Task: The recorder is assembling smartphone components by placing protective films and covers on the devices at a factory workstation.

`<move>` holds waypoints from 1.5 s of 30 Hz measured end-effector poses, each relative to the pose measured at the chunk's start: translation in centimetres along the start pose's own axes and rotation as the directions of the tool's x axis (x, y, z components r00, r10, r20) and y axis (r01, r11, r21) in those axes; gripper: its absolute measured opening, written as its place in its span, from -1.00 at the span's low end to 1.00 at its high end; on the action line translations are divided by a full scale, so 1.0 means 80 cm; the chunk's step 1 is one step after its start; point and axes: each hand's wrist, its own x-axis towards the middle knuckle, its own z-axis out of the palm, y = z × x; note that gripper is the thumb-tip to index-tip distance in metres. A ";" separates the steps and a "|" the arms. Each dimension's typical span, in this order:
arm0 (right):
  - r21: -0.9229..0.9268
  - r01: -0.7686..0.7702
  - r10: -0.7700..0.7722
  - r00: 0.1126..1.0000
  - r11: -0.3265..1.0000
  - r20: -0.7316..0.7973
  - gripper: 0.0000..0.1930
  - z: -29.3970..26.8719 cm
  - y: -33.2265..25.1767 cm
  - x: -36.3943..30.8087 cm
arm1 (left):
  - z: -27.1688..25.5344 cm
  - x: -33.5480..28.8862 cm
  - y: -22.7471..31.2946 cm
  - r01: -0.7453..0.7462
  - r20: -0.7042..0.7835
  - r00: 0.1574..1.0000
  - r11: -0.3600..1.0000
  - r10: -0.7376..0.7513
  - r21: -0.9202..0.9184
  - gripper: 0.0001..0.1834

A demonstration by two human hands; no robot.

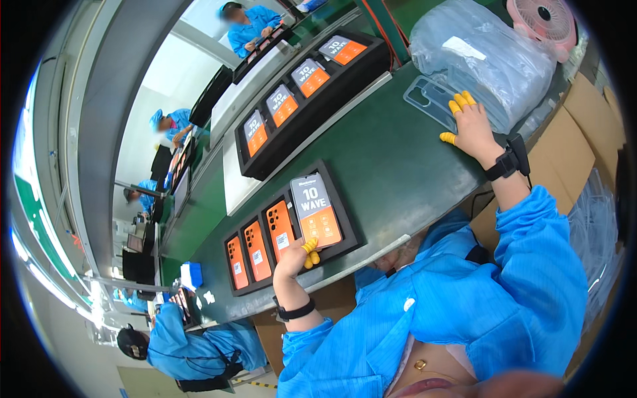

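Note:
My left hand [296, 259], with yellow finger cots, grips the lower end of a smartphone [316, 202] whose face shows a grey and orange film. The phone lies tilted over the right end of a black foam tray [347, 233]. Beside it in that tray sit orange phones, backs up: one next to my hand [279, 222], one in the middle [256, 249] and one at the left end [236, 264]. To the right, my right hand [474, 127] reaches with fingers apart to a clear phone case [428, 101], fingertips at its edge.
Behind stands a second black tray [325, 83] with several film-faced phones. A large clear plastic bag [484, 56] and a pink fan [544, 16] are at the far right, above an open cardboard box [574, 142]. Co-workers in blue [199, 338] sit along the green bench [391, 166].

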 end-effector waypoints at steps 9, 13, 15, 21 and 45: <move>0.689 0.172 0.124 0.925 0.704 -0.359 -0.84 -0.054 -0.031 0.011 | 0.010 -0.014 0.000 0.468 -0.750 0.618 0.655 0.238 0.594 -0.34; 0.509 0.247 -0.281 0.960 0.825 -0.010 -0.84 0.003 -0.041 0.000 | 0.019 -0.007 -0.027 0.523 -0.796 0.577 0.665 0.183 0.532 -0.26; 0.431 0.293 -0.326 0.945 0.853 0.002 -0.82 0.020 -0.043 -0.023 | 0.018 -0.006 -0.027 0.514 -0.817 0.553 0.704 0.164 0.490 -0.26; 0.494 0.348 -0.349 0.932 0.797 -0.093 -0.82 0.011 -0.043 -0.028 | 0.008 0.003 -0.028 0.505 -0.825 0.533 0.710 0.190 0.490 -0.38; 0.994 -0.059 -0.234 0.969 0.096 0.081 -0.59 -0.023 -0.141 -0.074 | 0.112 0.010 0.074 -0.688 -0.532 0.721 0.547 0.444 -0.477 -0.63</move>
